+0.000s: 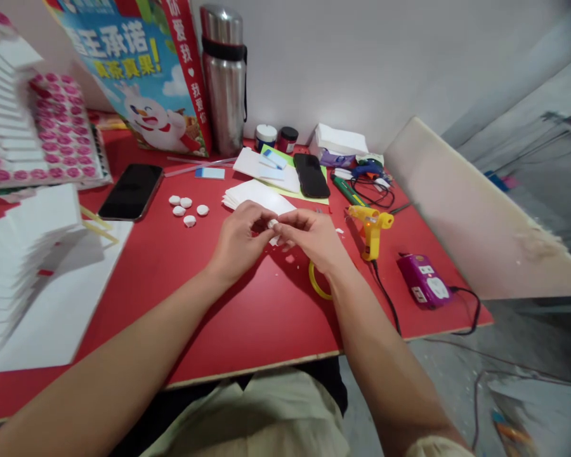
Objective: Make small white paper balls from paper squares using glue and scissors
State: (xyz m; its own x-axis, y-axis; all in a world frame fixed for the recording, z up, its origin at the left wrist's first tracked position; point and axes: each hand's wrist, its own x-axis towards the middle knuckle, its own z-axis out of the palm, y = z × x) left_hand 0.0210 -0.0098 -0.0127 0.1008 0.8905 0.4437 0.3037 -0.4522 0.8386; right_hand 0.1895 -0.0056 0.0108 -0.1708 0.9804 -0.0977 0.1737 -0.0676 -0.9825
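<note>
My left hand (242, 240) and my right hand (315, 236) meet over the middle of the red table. Between their fingertips is a small white rounded piece (273, 223), pinched from both sides and partly covered by the fingers. Its material cannot be made out. Several similar small white round pieces (189, 221) lie in a loose group left of my left hand. Just behind the hands rests a stack of white sheets (259, 195). White scraps (290, 259) are scattered under the fingers, and a yellow ring of tape (316, 285) lies partly beneath my right wrist.
On the right, a yellow glue gun (371, 231) stands near a purple power strip (423, 282), with trailing cords. Phones (131, 192) and a steel flask (224, 82) stand or lie farther back. A white stepped model (23, 266) occupies the left. The red table's edge (257, 366) is near my lap.
</note>
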